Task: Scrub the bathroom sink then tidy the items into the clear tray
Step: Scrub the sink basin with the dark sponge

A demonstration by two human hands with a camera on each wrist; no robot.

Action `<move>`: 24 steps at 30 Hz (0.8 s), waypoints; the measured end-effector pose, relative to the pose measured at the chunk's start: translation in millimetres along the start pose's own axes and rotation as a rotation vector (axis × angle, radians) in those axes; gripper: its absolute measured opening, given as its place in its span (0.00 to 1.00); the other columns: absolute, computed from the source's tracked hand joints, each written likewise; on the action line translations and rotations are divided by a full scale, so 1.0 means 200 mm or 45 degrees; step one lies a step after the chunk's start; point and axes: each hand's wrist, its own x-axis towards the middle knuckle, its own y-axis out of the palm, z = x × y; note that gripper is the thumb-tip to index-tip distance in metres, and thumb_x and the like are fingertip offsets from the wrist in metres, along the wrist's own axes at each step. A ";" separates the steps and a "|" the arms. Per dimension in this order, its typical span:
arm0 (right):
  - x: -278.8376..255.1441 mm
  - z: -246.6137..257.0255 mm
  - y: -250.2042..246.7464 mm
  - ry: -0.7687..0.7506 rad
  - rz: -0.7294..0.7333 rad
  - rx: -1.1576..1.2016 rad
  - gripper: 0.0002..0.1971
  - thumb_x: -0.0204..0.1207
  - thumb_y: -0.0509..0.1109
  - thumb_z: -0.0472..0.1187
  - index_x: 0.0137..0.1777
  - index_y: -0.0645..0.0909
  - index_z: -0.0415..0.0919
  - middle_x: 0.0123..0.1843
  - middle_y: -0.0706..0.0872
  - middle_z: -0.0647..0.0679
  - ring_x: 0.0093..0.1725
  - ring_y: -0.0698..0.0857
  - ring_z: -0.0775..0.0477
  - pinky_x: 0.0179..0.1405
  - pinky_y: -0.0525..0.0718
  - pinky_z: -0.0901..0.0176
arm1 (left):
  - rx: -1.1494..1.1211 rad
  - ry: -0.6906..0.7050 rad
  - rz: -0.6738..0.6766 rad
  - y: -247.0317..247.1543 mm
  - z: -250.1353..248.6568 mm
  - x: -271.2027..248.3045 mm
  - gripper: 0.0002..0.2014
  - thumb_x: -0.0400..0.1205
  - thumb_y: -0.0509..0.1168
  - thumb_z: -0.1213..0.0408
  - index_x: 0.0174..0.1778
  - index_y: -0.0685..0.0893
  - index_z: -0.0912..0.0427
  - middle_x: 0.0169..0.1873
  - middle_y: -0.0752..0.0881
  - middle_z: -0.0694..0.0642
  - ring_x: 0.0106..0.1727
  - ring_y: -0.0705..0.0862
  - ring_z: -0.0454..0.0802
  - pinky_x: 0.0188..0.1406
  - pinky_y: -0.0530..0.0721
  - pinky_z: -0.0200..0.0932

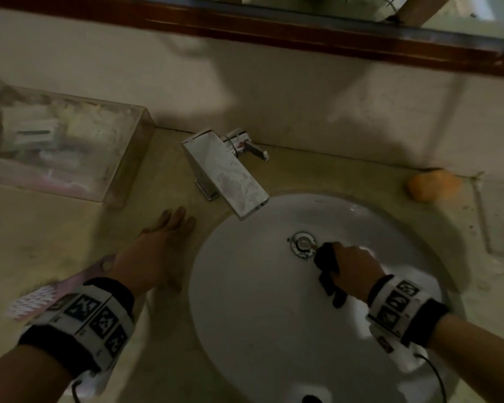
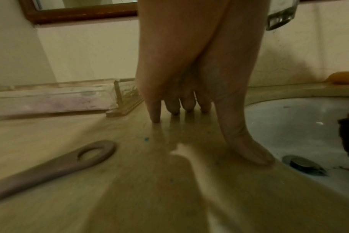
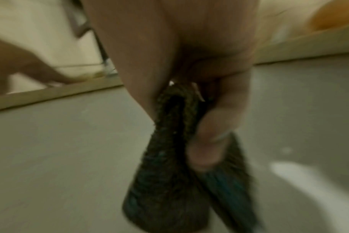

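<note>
A white oval sink is set into the beige counter. My right hand is inside the basin and grips a dark scrubbing cloth folded in its fingers, just right of the metal drain. The right wrist view shows the cloth pinched between thumb and fingers against the basin. My left hand rests flat on the counter left of the sink, fingers straight, fingertips touching the surface. A clear tray with several items stands at the back left.
A chrome tap reaches over the sink's back rim. A pink hairbrush lies on the counter by my left wrist, its handle showing. An orange round object sits at the back right. A wood-framed mirror runs above.
</note>
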 end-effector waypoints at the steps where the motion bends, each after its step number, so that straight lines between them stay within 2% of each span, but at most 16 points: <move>1: -0.01 -0.04 -0.01 0.090 0.021 -0.050 0.24 0.78 0.66 0.45 0.73 0.69 0.40 0.68 0.80 0.41 0.66 0.81 0.41 0.66 0.78 0.54 | 0.004 -0.002 0.005 0.00 0.00 0.00 0.69 0.59 0.82 0.48 0.82 0.36 0.54 0.74 0.32 0.37 0.81 0.36 0.45 0.83 0.52 0.53; 3: 0.03 -0.12 0.01 0.224 0.048 -0.155 0.23 0.78 0.67 0.43 0.71 0.73 0.38 0.71 0.79 0.40 0.69 0.80 0.41 0.70 0.78 0.53 | 0.004 0.001 0.014 0.00 0.01 0.00 0.69 0.59 0.82 0.49 0.81 0.36 0.55 0.73 0.32 0.38 0.82 0.36 0.47 0.83 0.53 0.52; 5: 0.07 -0.16 0.04 0.303 0.054 -0.194 0.22 0.79 0.65 0.44 0.71 0.73 0.37 0.73 0.77 0.38 0.71 0.78 0.39 0.72 0.77 0.49 | 0.039 0.017 0.025 0.00 0.00 0.00 0.68 0.60 0.82 0.47 0.82 0.36 0.54 0.76 0.31 0.41 0.82 0.35 0.49 0.83 0.53 0.54; 7: 0.08 -0.17 0.10 0.348 0.137 -0.128 0.34 0.75 0.70 0.47 0.78 0.64 0.36 0.79 0.69 0.39 0.77 0.71 0.39 0.79 0.69 0.49 | 0.085 0.016 0.048 -0.01 -0.02 0.00 0.66 0.61 0.80 0.46 0.82 0.37 0.53 0.80 0.33 0.45 0.84 0.36 0.52 0.84 0.52 0.54; 8: 0.09 -0.14 0.11 0.338 0.151 -0.064 0.37 0.74 0.72 0.47 0.79 0.61 0.37 0.81 0.66 0.41 0.79 0.68 0.41 0.80 0.65 0.50 | 0.077 0.008 0.047 -0.02 -0.03 -0.01 0.66 0.62 0.80 0.47 0.82 0.37 0.52 0.79 0.33 0.43 0.84 0.37 0.52 0.84 0.51 0.53; 11: 0.16 -0.04 0.11 0.265 0.036 0.088 0.31 0.77 0.69 0.44 0.77 0.64 0.38 0.77 0.72 0.41 0.75 0.74 0.41 0.76 0.70 0.52 | 0.027 -0.001 0.037 -0.02 -0.02 -0.01 0.68 0.60 0.81 0.46 0.82 0.36 0.54 0.70 0.31 0.38 0.79 0.33 0.45 0.84 0.51 0.53; 13: 0.25 0.03 0.09 0.191 -0.027 0.146 0.33 0.71 0.74 0.45 0.75 0.67 0.39 0.73 0.76 0.39 0.70 0.77 0.38 0.71 0.75 0.50 | 0.031 -0.005 0.028 -0.01 0.00 0.00 0.70 0.59 0.81 0.45 0.80 0.33 0.58 0.70 0.30 0.39 0.77 0.33 0.43 0.84 0.51 0.53; 15: 0.28 0.09 0.05 0.150 -0.021 0.164 0.36 0.68 0.76 0.47 0.73 0.68 0.38 0.71 0.77 0.39 0.69 0.78 0.38 0.70 0.76 0.49 | 0.015 -0.001 0.012 0.00 0.01 0.01 0.71 0.57 0.82 0.45 0.74 0.30 0.64 0.72 0.31 0.40 0.75 0.32 0.42 0.85 0.51 0.54; 16: 0.27 0.10 0.01 0.152 -0.009 0.151 0.34 0.69 0.75 0.48 0.73 0.69 0.38 0.71 0.77 0.39 0.70 0.78 0.38 0.71 0.76 0.50 | 0.005 -0.003 0.016 0.00 0.01 0.00 0.71 0.56 0.82 0.44 0.71 0.29 0.65 0.73 0.31 0.40 0.74 0.32 0.41 0.85 0.50 0.54; 18: 0.22 0.08 -0.05 0.182 0.040 0.145 0.25 0.76 0.69 0.47 0.71 0.72 0.36 0.71 0.78 0.38 0.69 0.78 0.38 0.71 0.76 0.51 | -0.009 -0.002 0.064 -0.02 0.00 -0.01 0.74 0.51 0.80 0.38 0.69 0.27 0.63 0.72 0.31 0.39 0.73 0.32 0.40 0.84 0.49 0.53; 21: 0.13 -0.03 -0.04 0.247 0.124 0.106 0.20 0.84 0.57 0.45 0.71 0.73 0.35 0.73 0.76 0.39 0.73 0.76 0.40 0.72 0.71 0.55 | -0.006 0.022 0.091 -0.03 0.00 -0.01 0.77 0.44 0.72 0.31 0.77 0.30 0.58 0.71 0.29 0.38 0.73 0.31 0.41 0.84 0.49 0.54; 22: 0.09 -0.04 -0.02 0.262 0.180 0.085 0.20 0.85 0.55 0.45 0.72 0.73 0.35 0.74 0.75 0.39 0.74 0.75 0.41 0.72 0.71 0.58 | -0.006 0.027 0.076 -0.03 0.00 -0.01 0.77 0.45 0.74 0.32 0.78 0.31 0.57 0.71 0.29 0.38 0.74 0.31 0.41 0.84 0.50 0.55; 24: 0.06 -0.05 0.05 0.263 0.283 0.048 0.21 0.85 0.55 0.45 0.74 0.70 0.36 0.76 0.73 0.39 0.75 0.73 0.42 0.73 0.69 0.59 | -0.015 0.025 0.050 -0.01 0.02 0.00 0.73 0.53 0.79 0.37 0.73 0.28 0.59 0.71 0.28 0.39 0.74 0.31 0.41 0.85 0.50 0.58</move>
